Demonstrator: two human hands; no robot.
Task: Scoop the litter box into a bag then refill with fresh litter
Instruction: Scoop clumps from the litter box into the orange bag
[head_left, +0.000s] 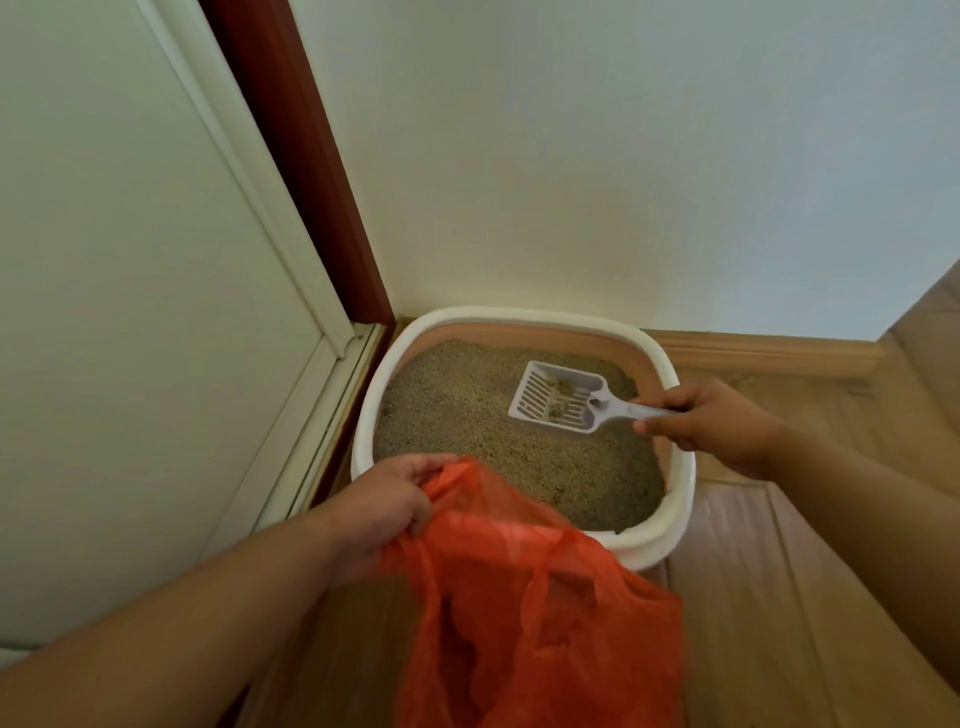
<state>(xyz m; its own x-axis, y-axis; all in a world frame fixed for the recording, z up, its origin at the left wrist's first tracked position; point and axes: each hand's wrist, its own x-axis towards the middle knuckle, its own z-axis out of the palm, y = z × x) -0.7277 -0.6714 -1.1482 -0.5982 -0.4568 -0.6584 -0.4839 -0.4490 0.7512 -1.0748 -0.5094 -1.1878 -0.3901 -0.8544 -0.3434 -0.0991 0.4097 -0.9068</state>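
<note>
Orange and crinkly, the bag (524, 597) hung at the near edge of the litter box (680, 488), its rim pinched in the left hand (384, 506), while the right hand (711, 421) curled its fingers round the scoop (561, 402) handle, holding some clumps above the sandy litter (467, 415).

Ahead of me a pale wall (597, 156) meets a wooden floor (779, 597) along a wood skirting board (769, 353); to my left stands a cream door (130, 312) in a dark red frame (306, 171).
</note>
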